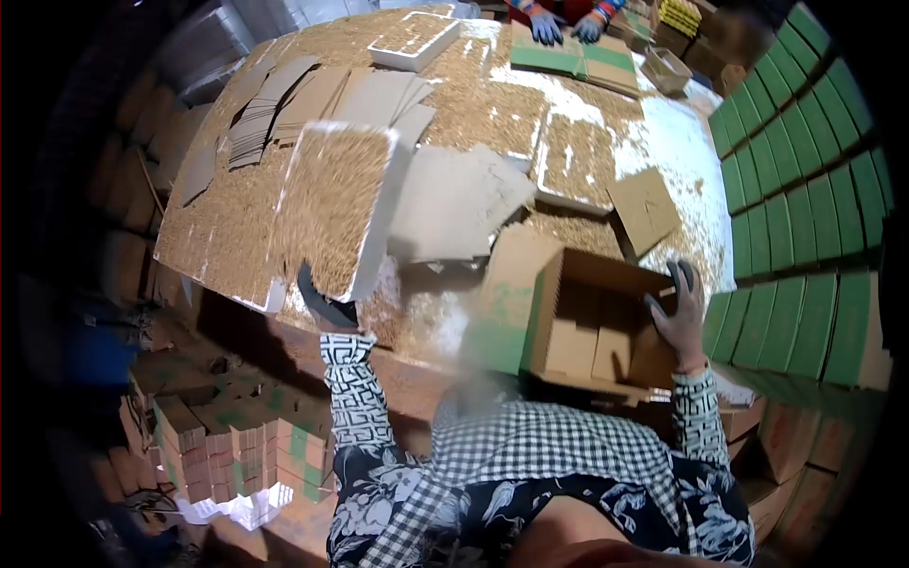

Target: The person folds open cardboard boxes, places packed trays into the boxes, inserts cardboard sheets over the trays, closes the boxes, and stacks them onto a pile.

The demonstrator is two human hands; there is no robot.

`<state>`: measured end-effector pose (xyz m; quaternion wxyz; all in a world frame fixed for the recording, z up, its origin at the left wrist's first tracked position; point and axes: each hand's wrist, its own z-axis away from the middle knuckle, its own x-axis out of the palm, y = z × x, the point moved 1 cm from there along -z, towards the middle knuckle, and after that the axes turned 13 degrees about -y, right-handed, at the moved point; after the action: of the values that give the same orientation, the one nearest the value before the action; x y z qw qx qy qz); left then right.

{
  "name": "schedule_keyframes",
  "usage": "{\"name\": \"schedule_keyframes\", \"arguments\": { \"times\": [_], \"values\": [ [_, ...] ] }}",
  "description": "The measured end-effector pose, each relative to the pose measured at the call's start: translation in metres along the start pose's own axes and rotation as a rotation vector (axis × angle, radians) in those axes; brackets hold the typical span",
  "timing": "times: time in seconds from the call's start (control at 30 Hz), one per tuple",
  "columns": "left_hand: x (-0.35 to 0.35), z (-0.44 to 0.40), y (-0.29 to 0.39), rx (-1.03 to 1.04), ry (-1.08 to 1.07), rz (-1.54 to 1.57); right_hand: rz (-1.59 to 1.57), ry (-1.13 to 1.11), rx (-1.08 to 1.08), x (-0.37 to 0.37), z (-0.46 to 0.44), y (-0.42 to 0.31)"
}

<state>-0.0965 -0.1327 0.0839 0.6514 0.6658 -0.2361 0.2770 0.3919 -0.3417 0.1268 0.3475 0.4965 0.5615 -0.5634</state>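
My left hand (325, 301), in a dark glove, grips the near end of a white tray (376, 227) filled with loose tan material. The tray is tilted and its contents are smeared by motion. On the right, my right hand (679, 317), in a grey glove with dark fingertips, holds the right wall of an open cardboard box (599, 327). The box is empty inside, with a flap folded out to its left. Between tray and box lie flat grey cardboard sheets (454, 204).
Tan material covers much of the table (208, 246). Cardboard sheets (275, 104) lie at the back left, white trays (417, 43) farther back. Green boxes (786, 218) are stacked at the right. Across the table, a person's gloved hands (546, 26) rest on green-and-brown cardboard (568, 57).
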Motion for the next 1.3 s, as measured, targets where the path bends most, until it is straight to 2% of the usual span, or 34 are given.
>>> {"name": "schedule_keyframes", "arguments": {
  "times": [0.07, 0.1, 0.13, 0.17, 0.2, 0.23, 0.27, 0.3, 0.33, 0.37, 0.4, 0.43, 0.47, 0.5, 0.53, 0.57, 0.63, 0.67, 0.7, 0.73, 0.8, 0.87, 0.9, 0.93, 0.97, 1.03, 1.07, 1.1, 1.17, 1.2, 1.23, 1.27, 1.3],
  "values": [
    [0.038, 0.01, -0.01, -0.029, -0.104, -0.024, -0.161, 0.134, -0.113, -0.003, 0.002, -0.004],
    [0.044, 0.009, -0.029, 0.205, -0.401, -0.539, -0.205, 0.215, -0.174, 0.003, 0.008, 0.006],
    [0.051, 0.01, -0.048, 0.58, -0.565, -0.955, -0.448, 0.168, -0.145, 0.005, 0.01, 0.008],
    [0.086, 0.023, -0.061, 0.421, -0.632, -0.792, -0.692, 0.127, -0.118, 0.007, 0.011, 0.008],
    [0.135, 0.044, -0.067, -0.105, -0.563, -0.201, -0.928, 0.113, -0.1, 0.008, 0.014, 0.012],
    [0.167, 0.06, -0.076, -0.355, -0.497, 0.026, -1.163, 0.103, -0.09, 0.009, 0.013, 0.015],
    [0.19, 0.075, -0.089, -0.521, -0.443, 0.153, -1.401, 0.052, -0.058, 0.001, 0.009, 0.011],
    [0.19, 0.079, -0.114, -0.647, -0.378, 0.242, -1.758, -0.017, -0.016, -0.002, 0.011, 0.025],
    [0.189, 0.085, -0.125, -0.45, -0.569, -0.166, -1.916, -0.024, 0.095, -0.028, 0.008, 0.01],
    [0.181, 0.089, -0.137, -0.385, -0.667, -0.289, -2.073, -0.032, 0.222, -0.052, 0.008, -0.004],
    [0.173, 0.093, -0.15, -0.307, -0.754, -0.409, -1.634, -0.128, 0.021, -0.048, 0.015, 0.017],
    [0.164, 0.084, -0.171, -0.365, -0.768, -0.241, -1.026, -0.118, -0.125, -0.043, 0.022, 0.038],
    [0.165, 0.082, -0.176, -0.419, -0.764, -0.184, -0.596, -0.003, -0.227, -0.039, 0.03, 0.059],
    [0.166, 0.081, -0.181, -0.474, -0.756, -0.129, -1.037, -0.083, -0.042, -0.058, 0.03, 0.041],
    [0.173, 0.086, -0.175, -0.536, -0.731, -0.19, -1.486, -0.046, 0.184, -0.078, 0.031, 0.023],
    [0.18, 0.087, -0.173, -0.586, -0.711, -0.246, -1.498, -0.134, 0.247, -0.096, 0.037, 0.007],
    [0.182, 0.095, -0.179, -0.371, -0.804, -0.408, -1.289, 0.051, 0.332, -0.082, 0.05, 0.005],
    [0.183, 0.099, -0.182, -0.259, -0.833, -0.489, -1.426, 0.013, 0.324, -0.06, 0.063, 0.032],
    [0.193, 0.093, -0.167, -0.156, -0.993, -0.661, -1.045, 0.021, 0.098, -0.056, 0.077, 0.049],
    [0.193, 0.091, -0.173, -0.132, -1.001, -0.646, -0.654, 0.029, -0.122, -0.055, 0.089, 0.06],
    [0.189, 0.088, -0.175, -0.078, -0.954, -0.659, -0.648, 0.097, -0.033, -0.064, 0.112, 0.041],
    [0.194, 0.097, -0.164, -0.133, -0.717, -0.7, -1.202, 0.163, 0.4, -0.116, 0.113, -0.018],
    [0.188, 0.101, -0.174, -0.134, -0.674, -0.67, -1.068, 0.17, 0.477, -0.124, 0.12, -0.02],
    [0.188, 0.106, -0.178, -0.133, -0.632, -0.639, -1.074, 0.086, 0.444, -0.126, 0.129, -0.013],
    [0.187, 0.118, -0.179, 0.021, -0.671, -0.843, -1.083, 0.002, 0.411, -0.126, 0.134, -0.009],
    [0.195, 0.144, -0.166, 0.372, -0.631, -1.268, -1.169, -0.059, 0.483, -0.122, 0.109, -0.045],
    [0.182, 0.14, -0.181, 0.157, -0.6, -0.99, -1.146, -0.017, 0.583, -0.11, 0.092, -0.064],
    [0.17, 0.135, -0.197, -0.047, -0.56, -0.707, -1.168, -0.078, 0.562, -0.09, 0.087, -0.052],
    [0.14, 0.087, -0.183, 0.114, -0.344, -0.845, -1.24, -0.177, 0.723, -0.06, 0.073, -0.05],
    [0.125, 0.062, -0.176, 0.182, -0.225, -0.914, -1.12, -0.25, 0.67, -0.042, 0.072, -0.042],
    [0.091, 0.021, -0.162, 0.185, -0.165, -1.429, -1.001, -0.315, 0.624, -0.025, 0.071, -0.032],
    [0.066, -0.01, -0.157, 0.142, 0.104, -1.84, -0.973, -0.351, 0.644, -0.014, 0.067, -0.028],
    [0.039, -0.044, -0.15, -0.413, 0.192, -1.92, -0.867, -0.32, 0.632, -0.003, 0.064, -0.024]
  ]
}}
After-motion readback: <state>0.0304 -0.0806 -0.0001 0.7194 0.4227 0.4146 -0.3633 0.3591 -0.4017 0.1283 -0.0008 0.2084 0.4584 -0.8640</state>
